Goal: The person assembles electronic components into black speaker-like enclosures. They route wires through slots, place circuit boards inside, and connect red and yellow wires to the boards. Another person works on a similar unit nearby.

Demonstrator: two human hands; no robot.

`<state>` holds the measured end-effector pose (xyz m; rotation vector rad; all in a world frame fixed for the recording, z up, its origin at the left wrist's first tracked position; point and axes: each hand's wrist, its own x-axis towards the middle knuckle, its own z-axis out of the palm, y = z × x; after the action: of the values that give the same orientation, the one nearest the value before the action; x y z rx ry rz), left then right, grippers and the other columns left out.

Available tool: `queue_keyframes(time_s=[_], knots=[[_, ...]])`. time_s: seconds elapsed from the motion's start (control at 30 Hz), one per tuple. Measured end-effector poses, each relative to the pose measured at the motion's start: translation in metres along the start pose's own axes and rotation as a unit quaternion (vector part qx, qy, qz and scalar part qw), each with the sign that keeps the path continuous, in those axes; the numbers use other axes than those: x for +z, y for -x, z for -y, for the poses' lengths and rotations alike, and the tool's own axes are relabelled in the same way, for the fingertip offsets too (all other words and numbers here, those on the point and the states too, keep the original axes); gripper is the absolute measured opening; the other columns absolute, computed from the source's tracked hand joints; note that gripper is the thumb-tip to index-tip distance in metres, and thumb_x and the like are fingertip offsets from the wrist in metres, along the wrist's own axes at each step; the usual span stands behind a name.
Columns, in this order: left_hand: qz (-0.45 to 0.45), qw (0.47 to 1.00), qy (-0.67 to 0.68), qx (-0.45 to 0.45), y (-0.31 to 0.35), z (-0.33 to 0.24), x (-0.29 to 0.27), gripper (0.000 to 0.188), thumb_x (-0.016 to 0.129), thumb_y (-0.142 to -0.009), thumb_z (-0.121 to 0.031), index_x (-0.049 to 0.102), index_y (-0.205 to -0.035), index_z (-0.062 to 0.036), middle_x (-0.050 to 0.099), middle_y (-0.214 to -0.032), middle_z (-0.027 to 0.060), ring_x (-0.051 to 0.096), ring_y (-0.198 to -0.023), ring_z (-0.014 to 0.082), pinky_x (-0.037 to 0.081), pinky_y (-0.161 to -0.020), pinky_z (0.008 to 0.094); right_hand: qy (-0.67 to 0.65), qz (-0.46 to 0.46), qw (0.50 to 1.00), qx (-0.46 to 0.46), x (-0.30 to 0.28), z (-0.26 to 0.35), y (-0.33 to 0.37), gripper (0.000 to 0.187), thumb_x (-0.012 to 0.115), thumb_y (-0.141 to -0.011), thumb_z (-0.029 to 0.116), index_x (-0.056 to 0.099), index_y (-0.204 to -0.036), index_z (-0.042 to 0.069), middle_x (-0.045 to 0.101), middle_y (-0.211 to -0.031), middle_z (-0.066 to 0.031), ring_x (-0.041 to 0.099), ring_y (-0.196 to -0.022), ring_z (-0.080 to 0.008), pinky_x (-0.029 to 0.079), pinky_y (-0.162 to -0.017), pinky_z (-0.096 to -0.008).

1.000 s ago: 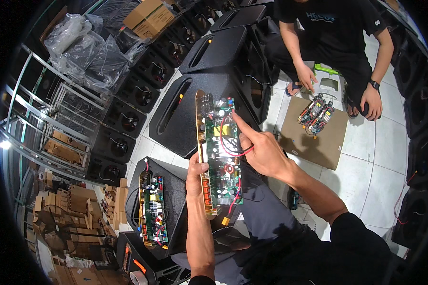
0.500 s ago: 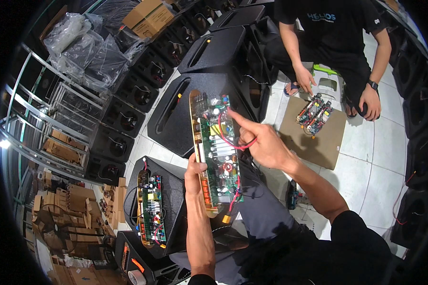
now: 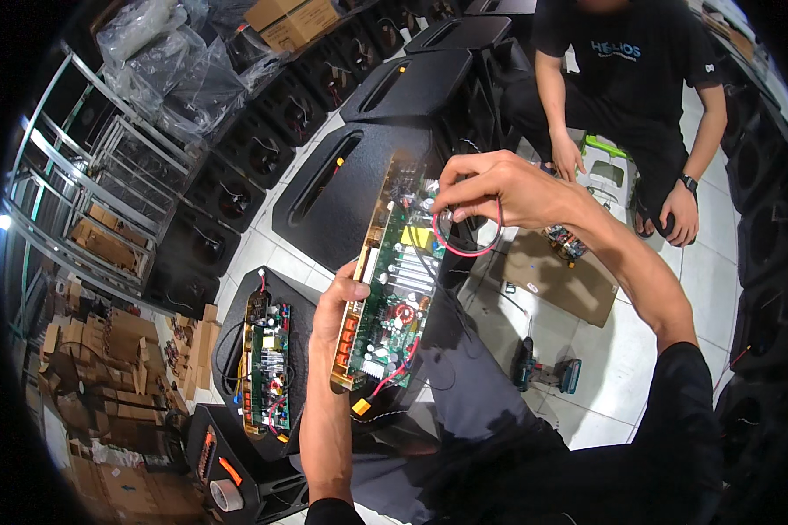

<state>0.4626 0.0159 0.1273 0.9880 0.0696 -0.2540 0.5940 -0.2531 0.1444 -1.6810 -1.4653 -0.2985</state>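
My left hand (image 3: 334, 302) grips a long green circuit board (image 3: 392, 302) on a gold metal plate by its left edge, holding it tilted above my lap. Silver heat sinks, a yellow transformer and a copper-wound coil stand on the board. At its upper right end my right hand (image 3: 508, 188) pinches a red wire (image 3: 473, 254) that loops below the fingers; the fingertips partly hide the wire's end. A yellow plug (image 3: 362, 406) on short leads hangs from the board's lower end.
A similar board (image 3: 267, 367) lies on a black speaker cabinet (image 3: 311, 302) at left. A cordless screwdriver (image 3: 524, 363) is on the tiled floor. Across from me a seated person rests their hands on their knees near a cardboard sheet (image 3: 578, 284). A tape roll (image 3: 227, 495) is lower left.
My right hand has gone from pointing with its index finger to pinching the red wire. The board has shifted and tilted more, its lower end swinging left.
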Motion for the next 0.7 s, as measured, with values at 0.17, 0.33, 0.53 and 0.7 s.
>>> queue_keyframes(time_s=[0.17,0.33,0.53,0.7], knots=[[0.007,0.999,0.022,-0.023,-0.001,0.002,-0.003,0.057,0.059,-0.068,-0.007,0.058,-0.122,0.0118,0.071,-0.102,0.0205,0.073,-0.079,0.0251,0.064,-0.074,0.0367,0.026,0.071,0.997,-0.004,-0.005,0.001,-0.006,0.026,0.076,-0.08,0.007,0.073,-0.106,0.006,0.068,-0.095,-0.0068,0.067,-0.083,-0.0272,0.05,-0.069,-0.04],[0.005,0.999,0.026,-0.031,0.0,0.007,-0.004,0.055,0.059,-0.068,-0.007,0.059,-0.12,0.012,0.071,-0.101,0.0195,0.073,-0.077,0.0239,0.063,-0.074,0.0345,0.108,0.088,0.989,-0.04,-0.004,0.0,-0.002,0.021,0.076,-0.078,0.007,0.072,-0.099,0.003,0.068,-0.092,-0.0072,0.068,-0.078,-0.0287,0.051,-0.065,-0.039],[-0.004,0.999,0.034,-0.036,0.001,0.011,-0.006,0.056,0.06,-0.067,-0.01,0.06,-0.119,0.0118,0.072,-0.099,0.0198,0.073,-0.077,0.0236,0.063,-0.074,0.034,0.105,0.051,0.987,-0.113,0.002,-0.009,0.006,0.017,0.074,-0.078,0.004,0.071,-0.095,0.001,0.067,-0.088,-0.008,0.068,-0.074,-0.0291,0.052,-0.062,-0.0381],[-0.019,0.999,0.017,-0.043,0.004,0.009,-0.011,0.059,0.06,-0.064,-0.011,0.06,-0.118,0.0122,0.071,-0.097,0.0195,0.072,-0.075,0.0239,0.063,-0.073,0.0339,0.067,0.071,0.993,-0.068,0.007,0.003,0.009,0.014,0.071,-0.079,0.003,0.072,-0.093,0.004,0.067,-0.088,-0.0089,0.068,-0.078,-0.029,0.052,-0.064,-0.0389]])
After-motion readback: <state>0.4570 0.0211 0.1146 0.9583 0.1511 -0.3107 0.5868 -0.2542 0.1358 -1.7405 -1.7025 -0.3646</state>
